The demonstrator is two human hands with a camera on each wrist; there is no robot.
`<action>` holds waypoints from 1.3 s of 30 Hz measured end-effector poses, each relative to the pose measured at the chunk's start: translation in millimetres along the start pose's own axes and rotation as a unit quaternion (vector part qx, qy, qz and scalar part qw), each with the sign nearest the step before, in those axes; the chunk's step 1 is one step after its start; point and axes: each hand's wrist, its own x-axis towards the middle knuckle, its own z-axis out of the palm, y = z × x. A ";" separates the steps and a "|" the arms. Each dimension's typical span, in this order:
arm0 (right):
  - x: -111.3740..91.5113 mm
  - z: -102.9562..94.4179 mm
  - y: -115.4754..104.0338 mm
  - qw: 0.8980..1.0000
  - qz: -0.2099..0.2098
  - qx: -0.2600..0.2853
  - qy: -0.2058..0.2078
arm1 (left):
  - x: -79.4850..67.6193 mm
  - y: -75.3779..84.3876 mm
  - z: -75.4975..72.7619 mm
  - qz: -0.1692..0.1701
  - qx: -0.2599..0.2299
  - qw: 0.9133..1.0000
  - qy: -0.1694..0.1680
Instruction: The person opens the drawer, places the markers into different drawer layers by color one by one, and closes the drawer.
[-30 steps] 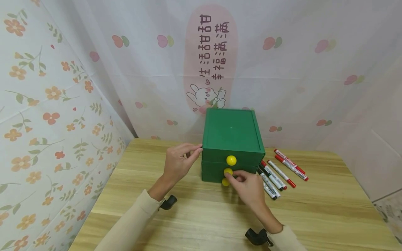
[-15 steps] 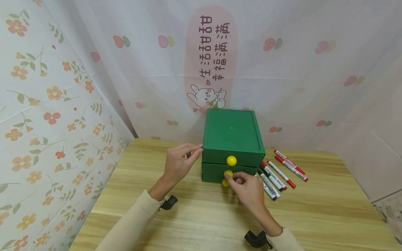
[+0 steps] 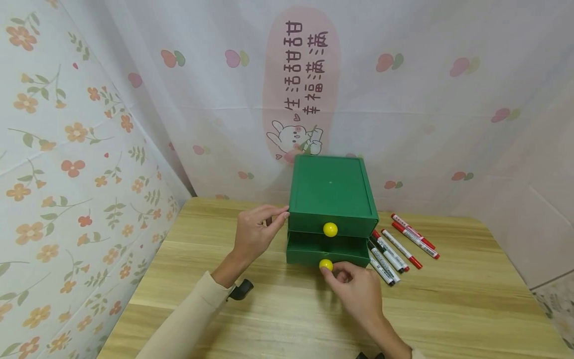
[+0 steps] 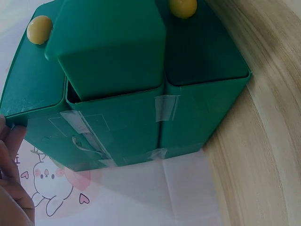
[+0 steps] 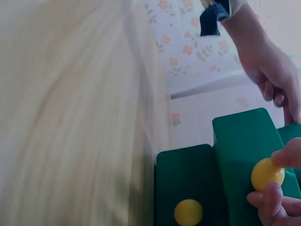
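Observation:
A green drawer cabinet (image 3: 332, 187) with round yellow knobs stands at the back of the table. Its middle drawer (image 3: 300, 258) is pulled partway out; in the left wrist view this drawer juts past the two beside it. Between thumb and fingers, my right hand (image 3: 358, 289) pinches the middle drawer's yellow knob (image 3: 326, 265). My left hand (image 3: 253, 232) holds the cabinet's upper left front corner with its fingertips. The top drawer, with its own knob (image 3: 330, 229), is closed. In the right wrist view the bottom drawer (image 5: 186, 176) is closed too.
Several red and black markers (image 3: 403, 244) lie on the wooden table (image 3: 215, 319) right of the cabinet, some close against its side. A printed white curtain (image 3: 215, 124) hangs behind, and a flowered cloth (image 3: 67, 174) hangs at the left.
The middle drawer has slid out toward me, drawn by my right hand on its knob, and a gap shows under the top drawer. My left hand stays at the cabinet corner.

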 end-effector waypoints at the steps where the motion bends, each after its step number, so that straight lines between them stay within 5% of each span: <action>1: -2.5 -1.0 -1.2 1.000 -0.002 -0.001 -0.001 | 0.0 0.1 -0.1 0.000 -0.001 1.000 0.000; 39: -66.3 -37.7 -35.1 0.984 0.078 -0.103 -0.123 | -0.3 -1.7 0.7 0.004 0.006 1.000 -0.001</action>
